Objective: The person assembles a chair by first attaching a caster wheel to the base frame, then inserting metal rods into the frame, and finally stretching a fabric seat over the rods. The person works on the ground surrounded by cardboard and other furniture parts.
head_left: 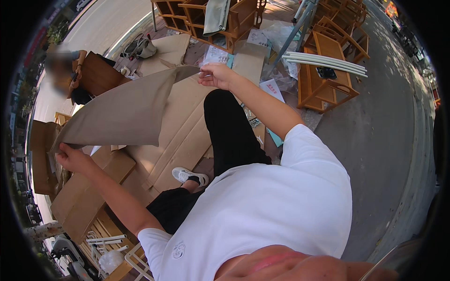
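A greyish-brown fabric sheet (pixel 122 112) is stretched between my two hands, its lower edge hanging free above flattened cardboard (pixel 180 140). At the left, my left hand (pixel 75 158) is closed on one corner of the cloth. Farther off and to the right, my right hand (pixel 216 76) pinches the opposite corner, which narrows to a point at the fingers. The sheet hides part of the cardboard and of the ground behind it.
Wooden shelf units (pixel 225 18) stand at the back. White tubes (pixel 326 63) and a phone (pixel 326 72) rest on a wooden frame (pixel 323 89) at right. A person with a brown panel (pixel 101 74) is at far left. Cardboard boxes (pixel 44 150) and white metal frames (pixel 110 243) are at left.
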`<state>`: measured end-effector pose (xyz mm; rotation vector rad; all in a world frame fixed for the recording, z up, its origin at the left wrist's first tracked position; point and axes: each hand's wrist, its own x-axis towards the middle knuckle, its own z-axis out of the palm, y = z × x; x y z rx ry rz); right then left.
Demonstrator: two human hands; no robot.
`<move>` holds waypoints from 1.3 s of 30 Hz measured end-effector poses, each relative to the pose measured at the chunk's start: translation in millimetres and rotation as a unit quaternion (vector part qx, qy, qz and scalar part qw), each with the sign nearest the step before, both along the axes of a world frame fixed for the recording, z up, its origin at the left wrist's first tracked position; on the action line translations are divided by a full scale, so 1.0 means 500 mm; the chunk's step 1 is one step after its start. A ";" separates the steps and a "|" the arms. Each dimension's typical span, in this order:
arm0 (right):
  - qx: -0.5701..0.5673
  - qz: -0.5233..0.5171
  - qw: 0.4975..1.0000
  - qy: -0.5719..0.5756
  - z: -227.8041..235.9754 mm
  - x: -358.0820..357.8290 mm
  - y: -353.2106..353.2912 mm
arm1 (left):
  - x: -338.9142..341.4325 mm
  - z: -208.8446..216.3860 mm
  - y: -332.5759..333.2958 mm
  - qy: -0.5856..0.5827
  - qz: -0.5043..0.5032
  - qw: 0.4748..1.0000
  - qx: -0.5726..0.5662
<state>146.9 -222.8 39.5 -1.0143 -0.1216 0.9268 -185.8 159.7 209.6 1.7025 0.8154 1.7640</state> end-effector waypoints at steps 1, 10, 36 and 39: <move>0.009 -0.033 0.999 0.001 -0.045 0.012 -0.041 | 0.005 0.020 -0.034 0.032 0.003 0.999 0.014; 0.058 -0.502 0.827 0.246 -0.419 0.234 -0.490 | 0.009 -0.232 -0.057 0.341 -0.221 0.914 0.001; -0.019 -0.385 0.911 -0.149 -0.249 0.215 -0.461 | 0.039 -0.231 -0.164 0.255 -0.276 0.919 -0.121; 0.007 -0.311 0.911 -0.270 -0.203 0.074 -0.346 | 0.034 -0.202 -0.171 0.209 -0.318 0.913 -0.147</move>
